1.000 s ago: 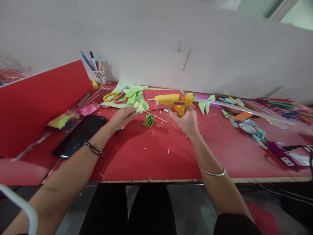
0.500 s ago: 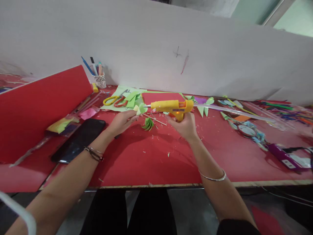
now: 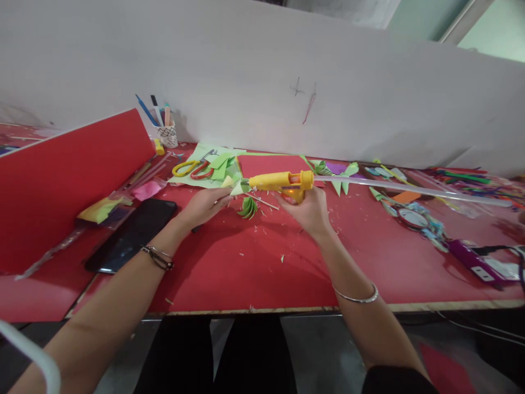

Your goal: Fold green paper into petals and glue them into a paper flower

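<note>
My right hand (image 3: 309,208) is wrapped round the handle of a yellow glue gun (image 3: 273,180), whose nozzle points left. A long clear glue stick (image 3: 394,186) runs out of its back end. Between the fingertips of my left hand (image 3: 211,202) is a small pale green paper piece (image 3: 238,189), with the nozzle at it; whether they touch I cannot tell. Just below on the table lies a curled dark green paper cutout (image 3: 248,208), beside a thin stick (image 3: 263,202).
Scissors (image 3: 186,168) and green paper (image 3: 205,150) lie behind my left hand. On the left are a black phone (image 3: 133,235), a tilted red board (image 3: 77,186) and a pen cup (image 3: 167,135). A purple power strip (image 3: 476,262) and paper crafts (image 3: 414,219) are on the right.
The glue gun has shifted slightly left and tipped, its nozzle now at the green paper piece and its glue stick reaching further right. My left hand has barely moved.
</note>
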Tool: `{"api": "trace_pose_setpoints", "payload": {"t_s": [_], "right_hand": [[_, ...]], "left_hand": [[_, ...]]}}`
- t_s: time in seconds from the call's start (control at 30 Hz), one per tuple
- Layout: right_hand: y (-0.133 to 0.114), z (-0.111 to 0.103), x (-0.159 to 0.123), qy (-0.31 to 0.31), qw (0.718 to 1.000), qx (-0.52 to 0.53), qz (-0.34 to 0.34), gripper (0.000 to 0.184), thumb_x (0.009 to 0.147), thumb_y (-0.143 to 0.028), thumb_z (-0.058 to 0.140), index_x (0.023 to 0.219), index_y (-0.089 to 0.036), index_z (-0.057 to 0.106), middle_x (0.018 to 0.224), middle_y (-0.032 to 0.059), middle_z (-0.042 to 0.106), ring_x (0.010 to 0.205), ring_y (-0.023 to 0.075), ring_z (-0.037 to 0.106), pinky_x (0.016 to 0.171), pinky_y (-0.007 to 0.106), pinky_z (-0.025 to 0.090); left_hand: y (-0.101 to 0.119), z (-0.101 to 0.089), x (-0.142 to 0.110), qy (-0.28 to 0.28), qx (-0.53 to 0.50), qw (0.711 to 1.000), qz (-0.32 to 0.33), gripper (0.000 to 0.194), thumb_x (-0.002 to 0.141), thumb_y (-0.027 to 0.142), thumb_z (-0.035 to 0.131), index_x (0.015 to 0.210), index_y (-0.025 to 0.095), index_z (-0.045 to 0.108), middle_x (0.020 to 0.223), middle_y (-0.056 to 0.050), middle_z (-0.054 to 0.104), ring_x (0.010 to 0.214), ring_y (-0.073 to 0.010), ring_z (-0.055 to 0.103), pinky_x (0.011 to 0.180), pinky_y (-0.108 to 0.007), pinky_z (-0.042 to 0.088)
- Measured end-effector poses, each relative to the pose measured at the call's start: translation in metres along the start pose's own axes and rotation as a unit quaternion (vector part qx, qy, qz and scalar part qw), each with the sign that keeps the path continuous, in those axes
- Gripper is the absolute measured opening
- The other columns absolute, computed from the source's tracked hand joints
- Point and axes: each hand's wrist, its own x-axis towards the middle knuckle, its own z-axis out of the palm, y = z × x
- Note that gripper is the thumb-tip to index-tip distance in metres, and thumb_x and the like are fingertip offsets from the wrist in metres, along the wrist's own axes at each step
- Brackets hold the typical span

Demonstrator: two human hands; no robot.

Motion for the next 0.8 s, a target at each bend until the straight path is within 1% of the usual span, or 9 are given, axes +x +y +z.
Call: {"api": "trace_pose_setpoints", "payload": {"t_s": [0.13, 0.3, 0.6, 0.8], "right_hand": [[0.0011, -0.0010, -0.0001, -0.003, 0.999, -0.031, 0.008, 0.022, 0.068, -0.035, 0.058, 0.082, -0.018, 0.060, 0.059, 0.0005, 0.059, 0.049, 0.0132, 0.052, 0.048, 0.026, 0.039], [0.0034, -0.0022, 0.0013, -0.021, 0.998, -0.055, 0.001, 0.028, 0.066, -0.027, 0.055, 0.091, -0.017, 0.059, 0.057, 0.0001, 0.057, 0.047, 0.0128, 0.049, 0.048, 0.026, 0.037], [0.0053, -0.0055, 0.0025, -0.064, 0.995, -0.072, 0.026, 0.028, 0.067, -0.025, 0.051, 0.094, -0.018, 0.056, 0.062, 0.0027, 0.056, 0.052, 0.0170, 0.052, 0.049, 0.028, 0.035], [0.0071, -0.0054, 0.0024, -0.054, 0.994, -0.090, 0.024, 0.029, 0.068, -0.026, 0.048, 0.095, -0.017, 0.055, 0.062, 0.0031, 0.056, 0.050, 0.0164, 0.050, 0.047, 0.027, 0.032]], "left_hand": [[-0.0004, -0.0003, 0.0000, -0.006, 0.001, 1.000, -0.006, 0.030, 0.090, 0.031, 0.032, 0.072, 0.016, 0.050, 0.067, 0.000, 0.056, 0.061, -0.0117, 0.051, 0.058, -0.020, 0.034], [-0.0016, -0.0007, 0.0000, -0.007, 0.006, 1.000, -0.020, 0.030, 0.089, 0.033, 0.032, 0.071, 0.016, 0.050, 0.067, -0.001, 0.056, 0.060, -0.0121, 0.051, 0.057, -0.021, 0.034], [-0.0025, -0.0020, -0.0003, 0.000, 0.019, 1.000, -0.021, 0.031, 0.089, 0.034, 0.031, 0.070, 0.017, 0.049, 0.067, -0.001, 0.056, 0.061, -0.0127, 0.051, 0.057, -0.022, 0.035], [-0.0031, -0.0032, -0.0002, 0.011, 0.033, 0.999, -0.031, 0.030, 0.089, 0.033, 0.032, 0.070, 0.017, 0.050, 0.069, -0.003, 0.058, 0.063, -0.0133, 0.053, 0.056, -0.022, 0.034]]}}
